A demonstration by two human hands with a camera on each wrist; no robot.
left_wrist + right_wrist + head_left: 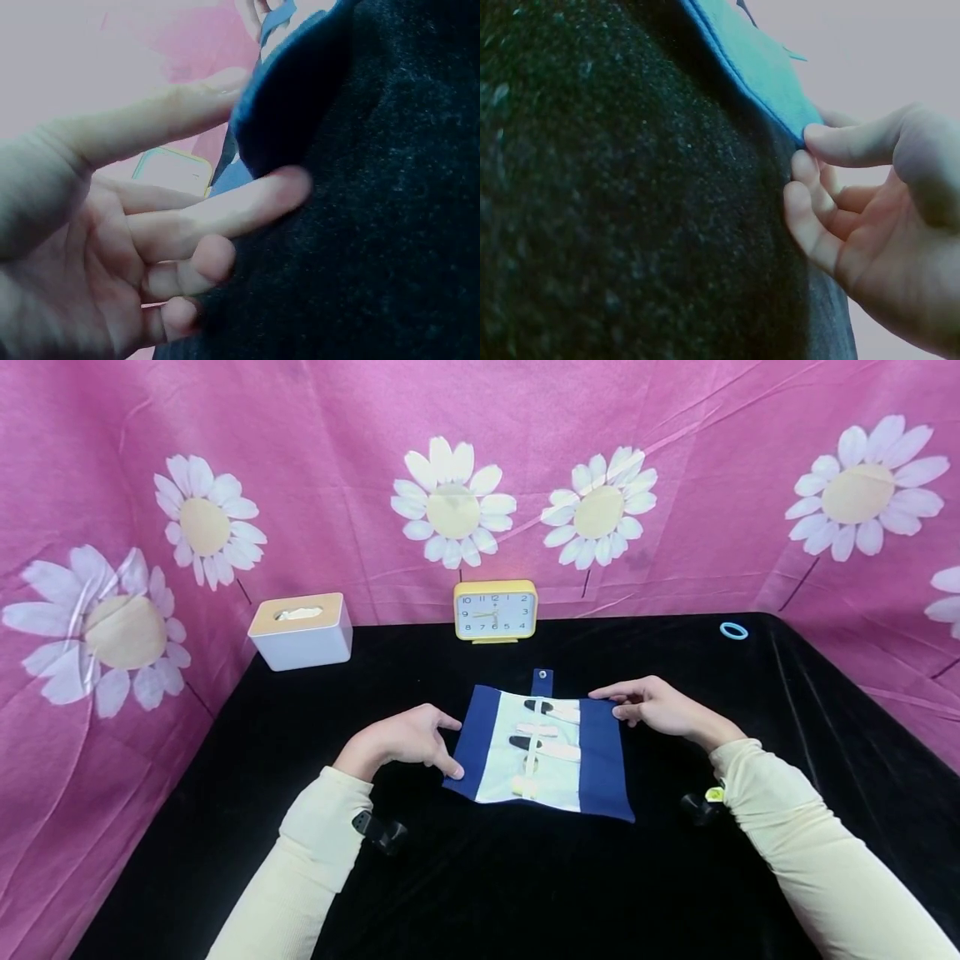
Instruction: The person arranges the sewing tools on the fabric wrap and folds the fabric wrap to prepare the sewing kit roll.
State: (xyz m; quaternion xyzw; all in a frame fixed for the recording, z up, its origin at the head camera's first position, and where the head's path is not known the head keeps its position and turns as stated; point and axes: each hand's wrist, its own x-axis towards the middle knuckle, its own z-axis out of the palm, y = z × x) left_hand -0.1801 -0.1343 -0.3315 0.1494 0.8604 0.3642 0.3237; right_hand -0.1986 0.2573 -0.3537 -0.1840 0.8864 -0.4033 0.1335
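An opened fabric tool roll (602,760), navy at both sides and pale in the middle, spreads between my hands over the black cloth. Across its middle, a white strap holds several small items, two of them black and white (551,748). From the far edge sticks a navy tab (542,681) with a metal snap. My left hand (408,739) holds the left edge; in the left wrist view its thumb (187,105) and a straight finger lie on either side of the navy cloth. My right hand (663,706) pinches the far right corner between thumb (847,142) and fingers.
A white tissue box (303,639) with a wooden top stands at the back left. Behind the roll is a yellow clock (495,612). A blue ring (733,631) lies at the back right. Pink flowered curtains (330,485) enclose the black-covered table (525,893).
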